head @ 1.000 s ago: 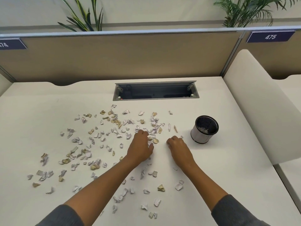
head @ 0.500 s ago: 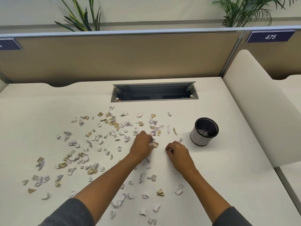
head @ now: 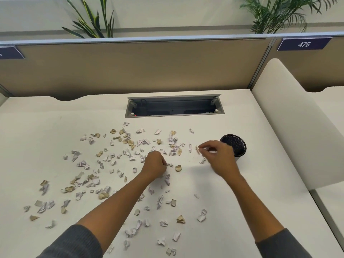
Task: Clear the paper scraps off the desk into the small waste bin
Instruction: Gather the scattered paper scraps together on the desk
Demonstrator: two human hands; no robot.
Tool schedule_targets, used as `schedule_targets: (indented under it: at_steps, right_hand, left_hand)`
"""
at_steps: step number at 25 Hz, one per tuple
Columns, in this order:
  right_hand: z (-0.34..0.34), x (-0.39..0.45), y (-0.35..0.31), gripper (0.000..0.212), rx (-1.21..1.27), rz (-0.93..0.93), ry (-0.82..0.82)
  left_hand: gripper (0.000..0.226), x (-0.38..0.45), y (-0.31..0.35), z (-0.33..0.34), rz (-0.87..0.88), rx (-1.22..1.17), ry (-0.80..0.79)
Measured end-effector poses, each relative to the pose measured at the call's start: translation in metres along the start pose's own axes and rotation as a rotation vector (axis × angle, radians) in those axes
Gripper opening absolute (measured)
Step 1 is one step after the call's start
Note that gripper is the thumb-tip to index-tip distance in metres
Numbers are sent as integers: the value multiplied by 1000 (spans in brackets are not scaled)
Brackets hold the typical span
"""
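Observation:
Several white and tan paper scraps lie scattered over the white desk, mostly left and centre. The small waste bin, black inside with a white wall, stands on the desk at the right. My left hand rests on the desk among the scraps with its fingers curled round some of them. My right hand is lifted just left of the bin and partly covers it; it is blurred, and its fingertips are pinched together on a small scrap.
An open grey cable tray is sunk into the desk behind the scraps. A tan partition closes the back and a white side panel closes the right. Plants stand beyond the partition.
My right hand has lifted off the desk and moved up and right to the bin. My left hand has stayed among the scraps and closed tighter.

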State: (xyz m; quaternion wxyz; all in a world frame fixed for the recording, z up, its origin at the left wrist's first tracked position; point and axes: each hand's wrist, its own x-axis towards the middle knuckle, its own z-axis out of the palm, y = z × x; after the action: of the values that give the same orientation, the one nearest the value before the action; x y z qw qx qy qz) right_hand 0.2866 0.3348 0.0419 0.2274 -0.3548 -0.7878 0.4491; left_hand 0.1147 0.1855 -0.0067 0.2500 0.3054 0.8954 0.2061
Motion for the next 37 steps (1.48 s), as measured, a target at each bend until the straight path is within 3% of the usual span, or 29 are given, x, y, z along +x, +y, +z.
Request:
schedule_targets:
  at_steps: [5, 10, 15, 18, 25, 31, 37]
  right_hand:
    - [-62, 22, -7, 7, -49, 71, 111]
    - [-81, 30, 11, 7, -123, 195, 61]
    - [-88, 31, 22, 23, -46, 226, 57]
    - [-91, 28, 25, 36, -32, 230, 52]
    - [-92, 25, 28, 29, 128, 232, 165]
    - [-98, 17, 39, 31, 219, 213, 200]
    - [-95, 15, 43, 28, 274, 231, 231]
  left_hand:
    - [13, -2, -6, -14, -107, -121, -2]
    - [10, -3, 13, -32, -206, -329, -46]
    - [7, -9, 70, -38, -109, -566, -150]
    - [8, -8, 113, -36, -20, -554, -216]
    - [9, 3, 203, -11, 49, -585, -266]
    - [11, 5, 215, 10, 8, -556, -185]
    - [18, 8, 203, 1, -17, -611, -222]
